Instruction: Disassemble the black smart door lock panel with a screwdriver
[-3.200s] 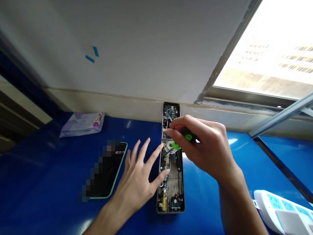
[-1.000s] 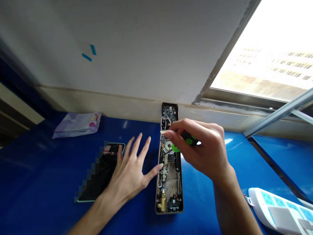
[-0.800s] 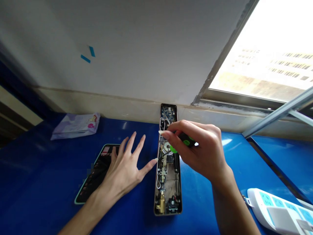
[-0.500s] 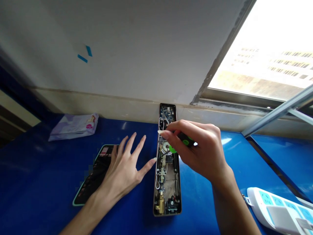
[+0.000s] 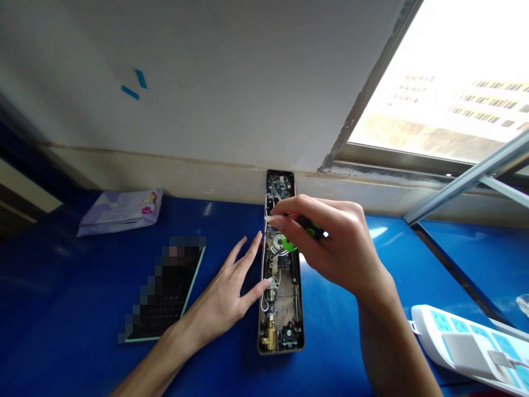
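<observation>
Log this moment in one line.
right hand: holds green-and-black tool over open device; left hand: open, thumb over device's left edge; phone: left of device

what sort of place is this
Indoors, probably a desk in a home or dorm room, though I can't tell which: a blue desk stands by a window, with a phone and power strip on it.

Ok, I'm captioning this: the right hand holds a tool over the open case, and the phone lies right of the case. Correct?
Not quite: the phone lies left of the case, as the head view shows. The right hand does hold a tool over the open case.
</observation>
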A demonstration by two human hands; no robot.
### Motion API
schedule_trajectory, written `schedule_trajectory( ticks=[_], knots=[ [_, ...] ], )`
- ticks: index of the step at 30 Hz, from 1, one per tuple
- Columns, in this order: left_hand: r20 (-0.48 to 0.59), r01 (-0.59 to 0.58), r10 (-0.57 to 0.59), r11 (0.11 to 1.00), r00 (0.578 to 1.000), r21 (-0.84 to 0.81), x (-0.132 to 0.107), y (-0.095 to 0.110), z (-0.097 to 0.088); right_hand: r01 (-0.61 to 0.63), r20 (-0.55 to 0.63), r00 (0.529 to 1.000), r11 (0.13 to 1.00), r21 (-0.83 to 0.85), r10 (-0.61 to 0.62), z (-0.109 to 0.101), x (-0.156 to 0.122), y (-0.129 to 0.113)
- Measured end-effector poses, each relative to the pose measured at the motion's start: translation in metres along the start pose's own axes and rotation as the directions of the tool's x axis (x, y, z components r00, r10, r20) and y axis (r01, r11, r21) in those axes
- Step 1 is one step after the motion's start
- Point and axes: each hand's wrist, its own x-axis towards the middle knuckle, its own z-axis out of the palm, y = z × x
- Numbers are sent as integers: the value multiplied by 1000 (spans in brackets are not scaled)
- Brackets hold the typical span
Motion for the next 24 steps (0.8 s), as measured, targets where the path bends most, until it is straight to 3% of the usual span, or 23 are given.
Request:
schedule_trajectory(
  ticks=[11,16,19,21,24],
  knots=[
    [3,7,-7,1000,1000,5,-2,1,6,-61,188,981,996,65,47,-16,-5,-5],
    [-26,20,-18,996,1000,86,-4,8,4,-136,133,981,990,-41,140,-13,-5,-6],
    [-163,124,-79,950,983,287,-9,19,5,-124,36,991,989,-76,127,-8,-4,-1],
    [-263,233,-133,888,956,397,-15,29,8,-75,31,997,995,-62,77,-5,-4,2],
    [-284,339,-225,818,932,465,-22,45,11,-47,47,998,997,-64,50,-5,-5,1]
  ],
)
